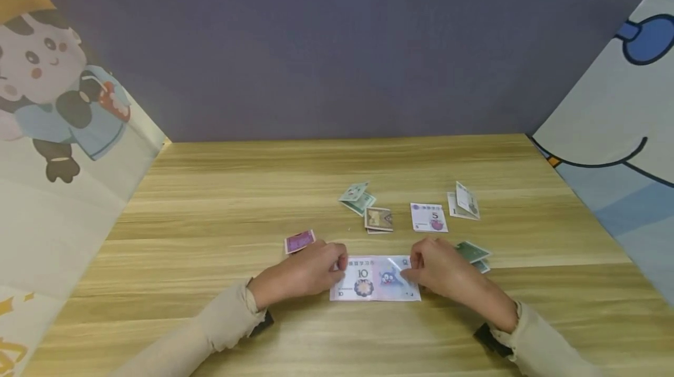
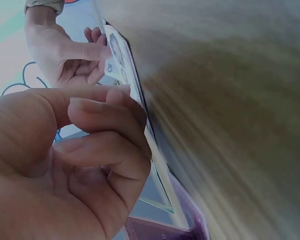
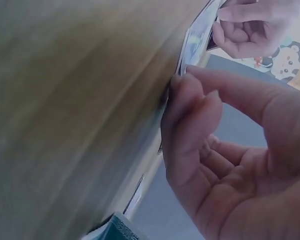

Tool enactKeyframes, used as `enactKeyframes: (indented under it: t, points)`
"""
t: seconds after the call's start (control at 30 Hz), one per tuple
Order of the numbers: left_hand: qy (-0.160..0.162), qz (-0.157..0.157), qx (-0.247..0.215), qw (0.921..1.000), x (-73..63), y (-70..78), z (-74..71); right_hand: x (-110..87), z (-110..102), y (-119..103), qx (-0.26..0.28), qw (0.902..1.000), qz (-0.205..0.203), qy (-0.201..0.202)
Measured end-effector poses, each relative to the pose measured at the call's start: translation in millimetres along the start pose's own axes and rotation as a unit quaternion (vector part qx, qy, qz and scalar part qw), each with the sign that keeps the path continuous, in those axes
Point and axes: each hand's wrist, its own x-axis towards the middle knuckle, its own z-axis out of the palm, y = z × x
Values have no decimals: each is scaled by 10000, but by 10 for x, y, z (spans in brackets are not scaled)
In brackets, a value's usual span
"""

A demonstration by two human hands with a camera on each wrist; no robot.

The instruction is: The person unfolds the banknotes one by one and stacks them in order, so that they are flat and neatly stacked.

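A pale pink and white play banknote marked 10 (image 1: 375, 278) lies spread between my two hands, low over the wooden table. My left hand (image 1: 310, 268) pinches its left end between thumb and curled fingers. At the opposite end, my right hand (image 1: 439, 266) pinches the note the same way. The left wrist view shows the note (image 2: 121, 57) edge-on, close to the tabletop. Just behind the left hand is a folded purple note (image 1: 299, 241). Partly covered by the right hand is a folded green note (image 1: 473, 252).
Beyond the hands lie a folded light green note (image 1: 358, 196), a folded brown note (image 1: 378, 219), a purple-white note marked 5 (image 1: 429, 218) and a folded grey-white note (image 1: 464, 201). A dark wall panel (image 1: 337, 49) rises behind the wooden table (image 1: 221, 189). Cartoon-printed walls flank both sides.
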Motion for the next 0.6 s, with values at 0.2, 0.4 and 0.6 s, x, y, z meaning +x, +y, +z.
enactKeyframes:
  t: [0.2,0.4,0.6]
  points:
    - [-62,-48,21,10000,-13,9,-8,-6,-10,-37,-202,9993,-130,277]
    - [-80,-43,-26,10000,-16,16,-5,60,-147,-56,-355,9976,-332,487]
    - [-87,-8,-100,9999,-15,-1,0,201,-368,-48,-621,9960,-255,597]
